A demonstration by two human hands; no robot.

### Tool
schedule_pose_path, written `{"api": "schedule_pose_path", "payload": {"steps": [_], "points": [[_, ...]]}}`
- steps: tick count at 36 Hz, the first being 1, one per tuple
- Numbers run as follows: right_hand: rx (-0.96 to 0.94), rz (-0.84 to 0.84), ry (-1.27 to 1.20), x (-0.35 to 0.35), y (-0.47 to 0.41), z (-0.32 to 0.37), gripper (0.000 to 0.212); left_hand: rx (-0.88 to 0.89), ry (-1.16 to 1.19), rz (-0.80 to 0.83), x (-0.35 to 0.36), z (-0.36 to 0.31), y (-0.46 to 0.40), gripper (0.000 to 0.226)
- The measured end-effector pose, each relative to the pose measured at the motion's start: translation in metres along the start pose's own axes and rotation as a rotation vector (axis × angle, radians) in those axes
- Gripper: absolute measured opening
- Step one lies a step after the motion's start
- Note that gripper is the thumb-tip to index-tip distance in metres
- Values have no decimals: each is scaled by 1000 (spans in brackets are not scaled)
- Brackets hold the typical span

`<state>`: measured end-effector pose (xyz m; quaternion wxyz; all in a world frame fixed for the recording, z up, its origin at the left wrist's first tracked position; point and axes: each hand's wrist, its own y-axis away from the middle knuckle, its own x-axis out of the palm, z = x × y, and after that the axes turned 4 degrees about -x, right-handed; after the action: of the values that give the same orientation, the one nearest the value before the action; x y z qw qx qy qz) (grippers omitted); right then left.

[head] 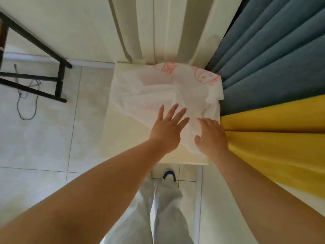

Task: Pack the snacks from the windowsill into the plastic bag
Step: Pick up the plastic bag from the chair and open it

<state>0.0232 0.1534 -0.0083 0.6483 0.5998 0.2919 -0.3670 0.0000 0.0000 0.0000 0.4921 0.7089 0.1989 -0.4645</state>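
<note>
Bag (149, 92) contents hidden behind cloudy plastic, no snacks discernible. Right grip (212, 136) fingertips buried in bag folds. Black frame (35, 41) cut by left edge.

thin white plastic bag with pink print (149, 90) | lies flat and crumpled on the pale cream windowsill (123, 136) | pink drawings at its far edge | covers most of the sill | right edge is just beside the blue and yellow curtains | snacks can't be seen
</note>
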Motion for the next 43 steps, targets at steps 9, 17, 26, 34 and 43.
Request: {"api": "schedule_pose_path", "payload": {"steps": [9,17,26,34,43], "points": [[197,15,-81,33,-51,-9,45,105,-205,179,31,25,-48,56],[328,-99,-807,27,-40,24,33,-268,729,356,25,13,-48,69],[-84,-100,-937,-9,21,72,15,-767,1386,101,-29,13,-19,24],[-89,-665,-342,-54,45,52,63,-695,1335,-75,-91,22,54,28],[88,-287,-307,-117,65,39,41,-608,1494,-85,-151,43,171,24]]}}
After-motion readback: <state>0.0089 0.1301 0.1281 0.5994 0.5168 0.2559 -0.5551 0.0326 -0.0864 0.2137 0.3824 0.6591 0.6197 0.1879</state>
